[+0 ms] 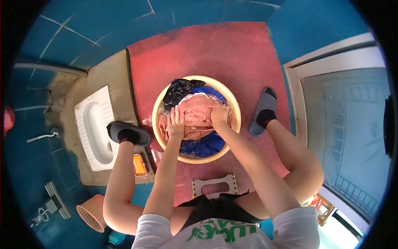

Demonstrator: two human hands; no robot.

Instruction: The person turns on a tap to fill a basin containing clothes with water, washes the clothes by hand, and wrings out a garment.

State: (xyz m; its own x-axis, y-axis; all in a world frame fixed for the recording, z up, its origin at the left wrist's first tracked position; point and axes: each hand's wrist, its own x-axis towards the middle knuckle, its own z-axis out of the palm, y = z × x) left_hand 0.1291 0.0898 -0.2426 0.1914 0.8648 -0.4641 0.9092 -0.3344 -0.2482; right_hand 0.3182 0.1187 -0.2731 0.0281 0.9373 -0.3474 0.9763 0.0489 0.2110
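Note:
A pale yellow basin (237, 124) of wet laundry stands on the floor between my feet. On top lies a pink garment (197, 112) with a gathered, white-edged band and a button. My left hand (175, 124) rests on the garment's left side with its fingers stretched out flat. At the right side, my right hand (219, 115) has its fingers curled into the same garment. Black cloth (179, 92) bulges at the back left of the basin. Blue cloth (203, 146) shows in front and also behind the pink garment.
A red textured mat (199, 45) lies under the basin. To the left are a white squat toilet (94, 128), an orange item in a small tray (139, 165) and a tipped pink basket (93, 212). A low stool (213, 184) sits in front; a white-framed door (298, 103) stands at right.

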